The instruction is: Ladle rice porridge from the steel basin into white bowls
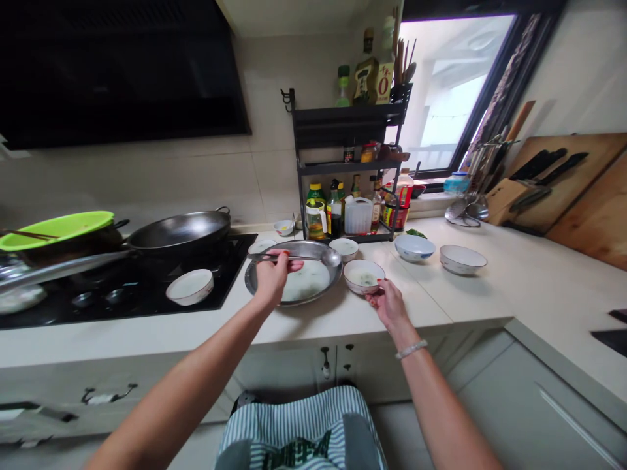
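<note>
Head view: your left hand (274, 277) grasps a metal ladle (332, 258) by its handle, over the metal basin (249, 279) of whitish liquid. Basin sits on the pale countertop (343, 321), near the hob.

And your right hand (389, 303) grips the near right side of a patterned bowl (360, 277), just right of the basin. Whitish liquid, green bits inside. Can't tell if its base touches the counter.

Room around you: black hob (151, 287) on your left, carrying a wok (181, 230) and a filled white bowl (190, 287). Dark hood (122, 72) above.

Behind the basin, a black rack (347, 166) with bottles. Window (450, 98) to its right, bright. Below it, your knife block (507, 199) against the wooden boards (588, 183).

Also a pale-blue bowl (415, 248) and a white-sided bowl (463, 259), side by side, apart, right of your patterned one.
</note>
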A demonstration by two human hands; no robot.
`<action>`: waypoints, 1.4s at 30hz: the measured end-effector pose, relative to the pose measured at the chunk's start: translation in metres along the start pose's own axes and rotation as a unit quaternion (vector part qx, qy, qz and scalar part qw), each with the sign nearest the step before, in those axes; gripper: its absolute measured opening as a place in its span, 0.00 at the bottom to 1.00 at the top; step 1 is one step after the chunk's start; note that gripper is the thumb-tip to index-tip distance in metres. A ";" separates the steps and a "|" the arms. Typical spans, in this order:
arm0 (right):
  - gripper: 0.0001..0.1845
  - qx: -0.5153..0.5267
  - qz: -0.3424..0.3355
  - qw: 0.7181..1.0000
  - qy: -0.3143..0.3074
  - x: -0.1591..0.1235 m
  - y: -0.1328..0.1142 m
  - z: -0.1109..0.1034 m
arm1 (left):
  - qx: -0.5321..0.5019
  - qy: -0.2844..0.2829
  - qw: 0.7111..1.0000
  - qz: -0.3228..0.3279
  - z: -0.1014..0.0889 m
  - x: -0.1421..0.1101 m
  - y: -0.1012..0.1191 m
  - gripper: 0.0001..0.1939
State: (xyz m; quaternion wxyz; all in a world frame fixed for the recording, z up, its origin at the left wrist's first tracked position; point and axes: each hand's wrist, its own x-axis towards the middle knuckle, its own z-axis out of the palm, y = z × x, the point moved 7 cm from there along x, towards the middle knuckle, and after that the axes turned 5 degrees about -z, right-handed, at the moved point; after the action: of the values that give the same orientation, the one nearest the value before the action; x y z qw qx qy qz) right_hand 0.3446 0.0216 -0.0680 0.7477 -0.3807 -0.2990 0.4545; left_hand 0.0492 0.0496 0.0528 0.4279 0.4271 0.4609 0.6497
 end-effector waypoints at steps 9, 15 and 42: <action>0.15 0.005 -0.006 1.000 0.006 0.002 0.003 -0.001 | 0.115 0.015 0.993 0.003 -0.069 0.031 -0.012 0.03; 0.15 0.008 -0.005 1.000 0.006 0.002 0.003 -0.002 | 0.158 -0.015 0.987 0.000 -0.075 0.029 -0.023 0.03; 0.15 0.002 -0.008 1.000 0.009 0.002 0.003 -0.002 | 0.080 0.015 0.996 -0.039 -0.086 0.021 0.004 0.05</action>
State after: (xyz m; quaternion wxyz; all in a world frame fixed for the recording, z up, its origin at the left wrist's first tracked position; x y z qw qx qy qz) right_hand 0.3460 0.0238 -0.0716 0.7549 -0.3808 -0.2942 0.4456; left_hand -0.0385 0.0485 0.0419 0.4102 0.4320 0.5343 0.5997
